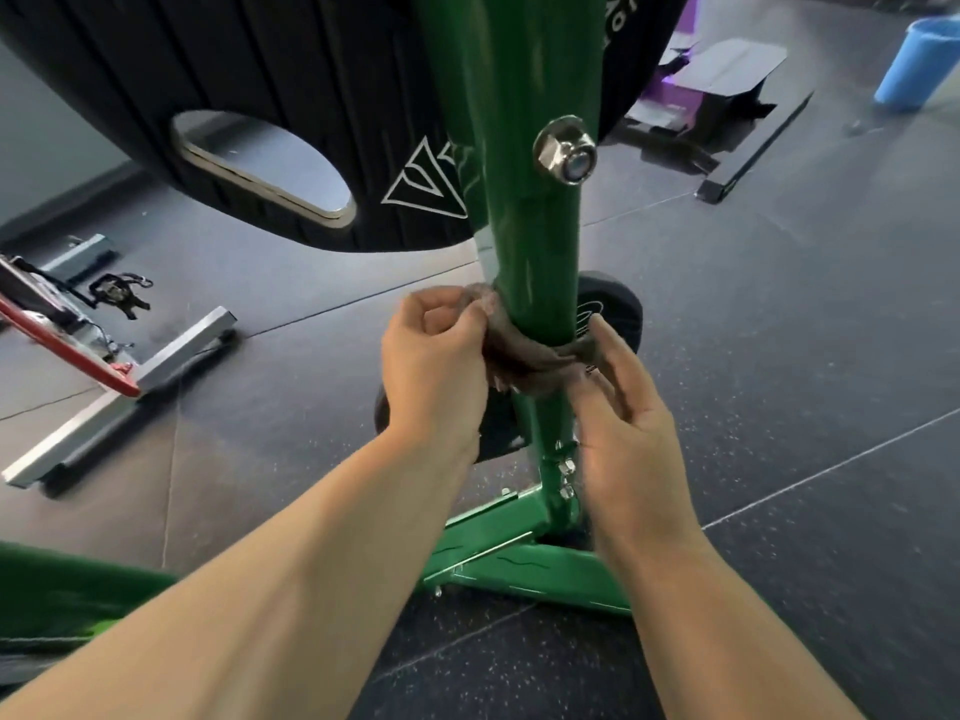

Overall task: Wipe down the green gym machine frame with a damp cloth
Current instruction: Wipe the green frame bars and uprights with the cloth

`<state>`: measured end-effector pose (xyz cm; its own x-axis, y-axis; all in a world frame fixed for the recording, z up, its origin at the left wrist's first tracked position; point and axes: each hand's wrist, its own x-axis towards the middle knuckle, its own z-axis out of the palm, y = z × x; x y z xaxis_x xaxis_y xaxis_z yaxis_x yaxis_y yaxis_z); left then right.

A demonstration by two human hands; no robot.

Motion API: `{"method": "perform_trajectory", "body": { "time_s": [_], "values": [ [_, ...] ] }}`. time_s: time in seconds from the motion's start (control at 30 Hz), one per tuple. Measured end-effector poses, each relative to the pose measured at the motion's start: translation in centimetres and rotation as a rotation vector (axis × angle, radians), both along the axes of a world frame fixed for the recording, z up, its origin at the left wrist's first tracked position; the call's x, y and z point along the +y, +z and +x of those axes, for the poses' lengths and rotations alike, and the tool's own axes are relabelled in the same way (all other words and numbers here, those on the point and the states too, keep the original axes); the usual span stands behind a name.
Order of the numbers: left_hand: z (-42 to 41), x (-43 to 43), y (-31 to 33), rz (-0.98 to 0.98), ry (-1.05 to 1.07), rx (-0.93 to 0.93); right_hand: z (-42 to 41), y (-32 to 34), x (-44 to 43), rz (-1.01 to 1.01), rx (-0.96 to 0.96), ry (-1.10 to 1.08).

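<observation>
Cloth: a brownish-grey cloth (524, 351) was seen wrapped round the lower part of the green post (524, 226), bunched into a band and drawn tight against the near face.
Left hand: the left hand (436, 371) was held just left of the post, its fingers curled, with one end of the cloth pinched between thumb and fingertips.
Right hand: the right hand (623, 413) was held just right of the post and a little lower, its fingers curled round the other end of the cloth; how firmly that end was gripped could not be told.
Post: the post was stood upright, its gloss marked by faint wavy streaks; a large silver nut (566, 150) was fixed on its right side, well above the cloth.
Base: below the hands the post was joined to a green base (519, 556) laid on the floor, with small bolts at the joint.
Plate: a big black plate (208, 96), with an oval grip hole and a white triangular mark, was hung behind the post to the left, above the hands.
Disc: a small black disc (615, 304) was partly hidden behind the post, near the right hand's fingertips.
Floor: a dark speckled floor (805, 356) was spread under everything.
Left side: a silver bar (130, 394) was laid on the floor beside a red bar (67, 350), well apart from the post.
Far right: a blue bucket (919, 59) was stood in the upper corner, with an opened cardboard box (727, 77) left of it.
</observation>
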<state>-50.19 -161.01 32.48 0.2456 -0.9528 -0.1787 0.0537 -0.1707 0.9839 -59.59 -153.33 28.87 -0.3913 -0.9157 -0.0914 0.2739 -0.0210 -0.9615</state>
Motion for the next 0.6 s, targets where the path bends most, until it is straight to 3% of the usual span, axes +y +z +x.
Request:
{"method": "perform_trajectory", "body": {
  "time_s": [0.07,0.17,0.23,0.3,0.37,0.47,0.6],
  "values": [
    [-1.2,0.7,-0.6,-0.050,-0.003,0.083,0.4,-0.8,-0.3,-0.010,0.040,-0.017],
    [-2.3,3.0,-2.4,-0.136,-0.239,0.175,0.9,-1.6,-0.7,-0.026,0.029,-0.030],
    [-2.2,1.8,-3.7,-0.240,-0.307,0.156,0.7,-1.9,-1.4,-0.042,-0.039,-0.032],
    [-1.5,-0.9,-4.2,-0.322,-0.273,0.090,0.1,-2.2,-2.1,-0.061,0.009,0.011],
    [-1.3,-3.5,-4.0,-0.283,-0.251,0.063,-0.5,-2.3,-2.9,-0.067,0.085,0.025],
    [-1.5,-5.9,-5.1,-0.205,-0.251,0.177,-0.5,-4.3,-4.6,-0.072,0.198,-0.018],
    [-1.9,-7.6,-10.0,-0.088,-0.410,0.100,1.0,-7.6,-6.5,-0.179,0.306,-0.146]
  ]
}}
